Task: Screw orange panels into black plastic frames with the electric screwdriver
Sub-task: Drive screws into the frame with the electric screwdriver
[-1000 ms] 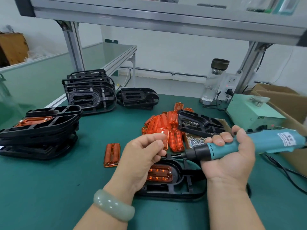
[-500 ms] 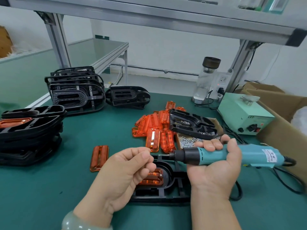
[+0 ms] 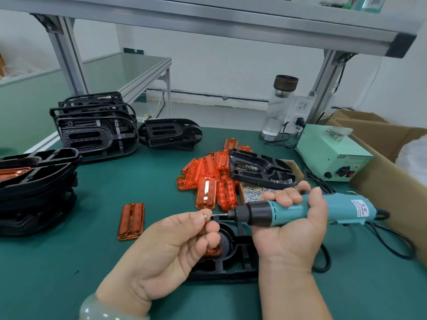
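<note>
My right hand grips a teal electric screwdriver held level, its bit pointing left. My left hand pinches a small silver screw between thumb and forefinger, right at the bit's tip. Below both hands lies a black plastic frame with an orange panel seated in it, mostly hidden by my left hand. A single orange panel lies loose to the left. A heap of orange panels sits behind the hands.
Stacks of black frames stand at the left and back left, one more beside them and another over a pile of screws. A green power box, a glass bottle and a cardboard box are at right.
The view has drifted, shifting the bench leftward. My left hand has opened its curl to pinch a screw and brought it to the bit's tip; the screwdriver stays level.
</note>
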Demonstrator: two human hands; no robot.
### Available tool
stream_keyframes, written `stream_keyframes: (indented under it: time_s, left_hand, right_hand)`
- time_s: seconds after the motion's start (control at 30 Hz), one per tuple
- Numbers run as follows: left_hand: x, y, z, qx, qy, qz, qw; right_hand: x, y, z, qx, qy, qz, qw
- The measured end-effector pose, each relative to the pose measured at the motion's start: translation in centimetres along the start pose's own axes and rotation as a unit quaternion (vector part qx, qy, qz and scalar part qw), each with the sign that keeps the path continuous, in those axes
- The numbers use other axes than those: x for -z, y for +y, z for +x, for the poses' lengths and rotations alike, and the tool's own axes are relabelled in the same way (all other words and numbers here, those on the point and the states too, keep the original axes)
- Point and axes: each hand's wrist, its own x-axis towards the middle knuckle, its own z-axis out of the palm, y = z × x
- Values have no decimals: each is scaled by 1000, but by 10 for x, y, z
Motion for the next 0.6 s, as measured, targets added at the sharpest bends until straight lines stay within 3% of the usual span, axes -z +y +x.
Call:
stream_keyframes:
  time_s: [0.17, 0.5, 0.6]
  left_hand:
    - [0, 0, 0, -2, 11, 8, 1000]
    - [-2, -1, -1, -15, 6, 50, 999]
    - [-2, -2, -1, -28, -1, 66, 997]
  right_hand:
    - [-6, -8, 9, -46, -42, -53, 997]
    - [-15, -5, 5, -33, -28, -101, 994]
    - [-17, -12, 4, -71, -24, -139, 987]
